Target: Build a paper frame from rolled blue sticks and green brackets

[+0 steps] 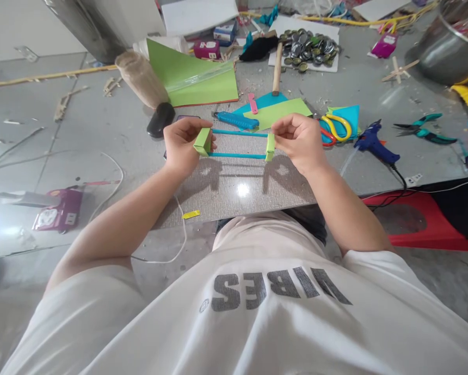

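Above the table's near edge, both hands hold up a small frame made of two blue rods (239,155) joined by green folded paper ends. My left hand (183,143) is closed on the left green paper piece (203,141), its fingertips behind it. The right green paper piece (270,147) is pinched by my right hand (298,139). The rods run side by side between the hands, and the frame's shadow falls on the table (245,195). Just behind the frame lie a blue cutter (237,120) and a light green paper strip (283,113).
Scissors (337,127), a blue glue gun (377,143) and pliers (425,129) lie at the right. Behind are a hammer (276,70), a pile of bottle caps (310,49), green sheets (202,83) and a bottle (142,78). A metal pot (448,49) stands back right.
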Tool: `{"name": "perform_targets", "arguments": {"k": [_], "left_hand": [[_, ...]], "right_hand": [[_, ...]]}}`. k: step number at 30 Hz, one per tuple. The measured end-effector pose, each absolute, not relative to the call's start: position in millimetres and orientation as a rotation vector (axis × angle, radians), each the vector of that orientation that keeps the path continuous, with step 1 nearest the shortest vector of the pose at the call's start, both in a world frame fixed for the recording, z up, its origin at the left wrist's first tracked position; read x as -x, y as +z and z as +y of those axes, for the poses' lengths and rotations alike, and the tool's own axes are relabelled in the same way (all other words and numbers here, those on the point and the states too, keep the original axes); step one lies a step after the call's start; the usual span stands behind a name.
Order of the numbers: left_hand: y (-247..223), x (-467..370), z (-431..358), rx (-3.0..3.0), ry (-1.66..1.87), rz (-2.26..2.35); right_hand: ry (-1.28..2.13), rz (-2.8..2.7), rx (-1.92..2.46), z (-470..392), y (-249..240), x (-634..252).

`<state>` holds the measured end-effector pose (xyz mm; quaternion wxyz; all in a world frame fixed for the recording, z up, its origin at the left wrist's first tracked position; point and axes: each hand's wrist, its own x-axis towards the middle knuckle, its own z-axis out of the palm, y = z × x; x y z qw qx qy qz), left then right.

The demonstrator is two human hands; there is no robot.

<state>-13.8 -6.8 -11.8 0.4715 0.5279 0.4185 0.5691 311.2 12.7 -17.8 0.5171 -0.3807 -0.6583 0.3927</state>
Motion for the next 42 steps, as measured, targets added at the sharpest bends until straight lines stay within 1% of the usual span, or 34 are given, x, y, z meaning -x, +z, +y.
{"name": "perform_targets", "arguments": {"k": [5,9,14,18,29,42], "left_hand": [[-18,15,2,-1.265,1.477,0.958],[-23,21,11,-1.279,1.442,0.946],[-20,17,14,-1.105,1.503,1.024],[-17,10,11,-0.988,1.477,1.062],[-18,7,13,-0.854,1.435,1.064],[-21,11,12,-0.876,1.434,1.081]], "right_hand": [[1.043,-1.586,0.879,10,-11,-314],[1.086,-1.608,0.871,7,-4,-319],[0.964,-1.594,0.905,13,-5,-323],[0.879,-1.566,0.890,16,-8,-322],[0.916,-1.463,0.797,9,-7,-315],[0.874,-1.409,0.954,27,-18,-332]]}}
